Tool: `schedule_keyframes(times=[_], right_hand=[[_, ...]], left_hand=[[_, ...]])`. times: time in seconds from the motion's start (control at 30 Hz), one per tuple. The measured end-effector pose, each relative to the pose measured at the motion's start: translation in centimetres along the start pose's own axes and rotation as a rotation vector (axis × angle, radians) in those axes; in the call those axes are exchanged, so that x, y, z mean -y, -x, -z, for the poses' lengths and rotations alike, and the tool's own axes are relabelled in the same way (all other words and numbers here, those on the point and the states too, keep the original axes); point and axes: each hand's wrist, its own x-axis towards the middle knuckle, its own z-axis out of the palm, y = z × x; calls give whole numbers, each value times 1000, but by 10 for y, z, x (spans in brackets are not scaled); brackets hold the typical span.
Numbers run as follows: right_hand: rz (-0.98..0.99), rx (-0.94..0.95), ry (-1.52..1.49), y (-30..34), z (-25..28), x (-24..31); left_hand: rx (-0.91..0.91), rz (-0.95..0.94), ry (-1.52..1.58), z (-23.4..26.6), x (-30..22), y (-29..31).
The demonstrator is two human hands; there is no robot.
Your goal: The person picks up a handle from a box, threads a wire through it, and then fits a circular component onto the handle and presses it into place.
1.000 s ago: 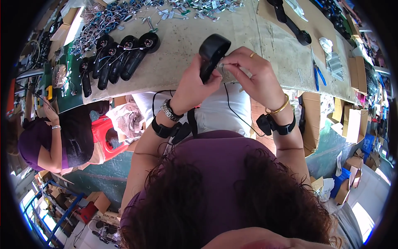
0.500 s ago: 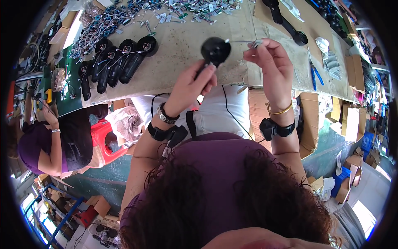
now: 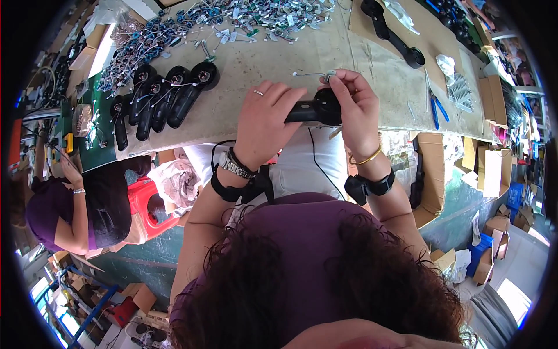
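My left hand (image 3: 266, 119) is closed, palm down, around the handle of a black round-headed plastic housing (image 3: 308, 111). The housing lies sideways with its round head to the right, beside my right hand (image 3: 358, 110). Thumb and fingers of my right hand pinch a small circuit board (image 3: 330, 76) just above that head. A thin lead with a white connector sticks out leftward from the board. My right palm partly covers the head, and its inside cannot be seen.
Several similar black housings (image 3: 185, 99) with white leads lie to the left. Small wired boards (image 3: 250, 23) are heaped at the back. Blue-handled pliers (image 3: 437, 107) and another black long part (image 3: 395, 38) lie to the right. A person (image 3: 64, 203) sits at the far left.
The housing has turned from head pointing away to head pointing right. My left hand has rolled palm down, and my right hand has come left and closer to the housing with the board.
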Motion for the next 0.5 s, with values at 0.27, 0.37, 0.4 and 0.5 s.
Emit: schedule_keyframes(times=[0.27, 0.37, 0.4, 0.5], right_hand=[[156, -224, -270, -14, 0, -3], [212, -219, -223, -11, -7, -3], [231, -196, -154, -7, -13, -4], [259, -148, -30, 3, -21, -7]], left_hand=[[-347, 513, 757, -23, -9, 5], [60, 482, 1251, -32, -10, 9], [61, 482, 1253, -35, -11, 8], [-14, 695, 1682, -42, -14, 4]])
